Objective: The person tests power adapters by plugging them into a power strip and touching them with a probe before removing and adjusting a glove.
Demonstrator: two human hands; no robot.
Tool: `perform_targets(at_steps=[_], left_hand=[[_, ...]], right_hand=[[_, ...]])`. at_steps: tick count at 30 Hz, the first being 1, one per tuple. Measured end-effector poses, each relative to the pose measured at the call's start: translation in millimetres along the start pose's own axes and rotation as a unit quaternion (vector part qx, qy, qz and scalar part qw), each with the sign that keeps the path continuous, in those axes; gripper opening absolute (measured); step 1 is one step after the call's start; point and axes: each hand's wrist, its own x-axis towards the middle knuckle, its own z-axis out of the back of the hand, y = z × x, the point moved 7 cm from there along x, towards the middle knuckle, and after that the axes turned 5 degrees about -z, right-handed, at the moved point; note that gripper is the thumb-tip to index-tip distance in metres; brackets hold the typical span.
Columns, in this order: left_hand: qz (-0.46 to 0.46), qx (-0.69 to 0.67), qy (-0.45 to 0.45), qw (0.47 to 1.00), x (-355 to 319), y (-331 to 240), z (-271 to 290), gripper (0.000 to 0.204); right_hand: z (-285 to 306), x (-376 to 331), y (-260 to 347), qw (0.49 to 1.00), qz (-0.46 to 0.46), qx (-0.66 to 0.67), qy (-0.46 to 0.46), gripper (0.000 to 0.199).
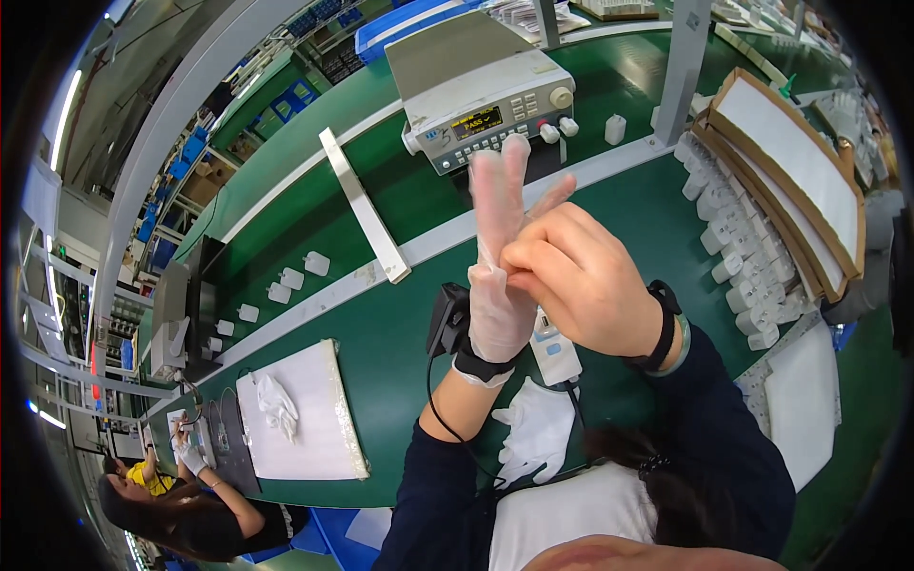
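Grey bench tester (486, 90) on green bench (381, 333); white adapters (738, 257) stacked right; white foam pad (305, 419); cloth glove (538, 428); co-worker (190, 514) lower left.

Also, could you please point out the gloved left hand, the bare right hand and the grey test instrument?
left hand (499, 319), head view, on the gloved palm.
right hand (581, 281), head view, on its back.
grey test instrument (476, 71), head view, on its top panel.

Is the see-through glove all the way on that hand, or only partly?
Only partly. The clear glove covers the left hand to the wrist, but its fingertips look flat and empty, and the bare right hand pinches it near the fingers.
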Motion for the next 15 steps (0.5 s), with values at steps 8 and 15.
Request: perform_targets(at_steps=[8,15], left_hand=[[-0.071,0.219,0.061,0.971,4,-7,15,0.084],[-0.115,0.213,0.126,0.962,0,2,6,0.07]], right_hand=[[18,0,-27,0.959,-0.126,0.245,-0.073,0.023],[8,-5,-47,0.809,-0.232,0.537,-0.061,0.024]])
